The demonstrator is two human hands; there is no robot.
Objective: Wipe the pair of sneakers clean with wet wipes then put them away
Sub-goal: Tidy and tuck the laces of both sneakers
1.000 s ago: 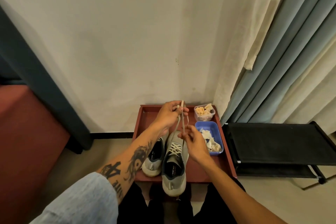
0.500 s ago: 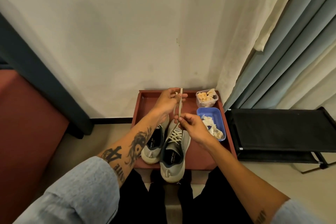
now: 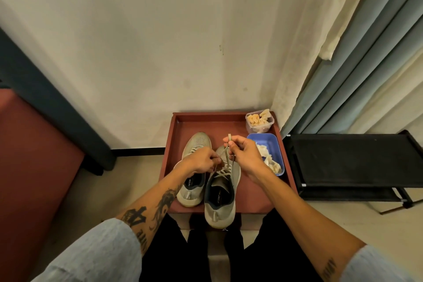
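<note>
Two grey sneakers stand side by side on a red-brown tray table (image 3: 263, 199). The right sneaker (image 3: 220, 199) has its heel past the table's near edge. The left sneaker (image 3: 194, 167) lies further back, partly under my left forearm. My left hand (image 3: 201, 161) pinches the beige lace (image 3: 225, 160) low over the right sneaker's tongue. My right hand (image 3: 243, 152) pinches the same lace higher up, a short loop sticking up above its fingers.
A blue tub (image 3: 275, 144) of crumpled white wipes and a clear tub (image 3: 259, 121) of yellowish used wipes sit at the table's right back corner. A black shoe rack (image 3: 348, 158) stands to the right, curtains behind it, a red-brown cabinet (image 3: 29, 167) at left.
My left hand came down from the raised lace ends to the sneaker's tongue. My right hand rose and now holds the lace top. The view tilted down.
</note>
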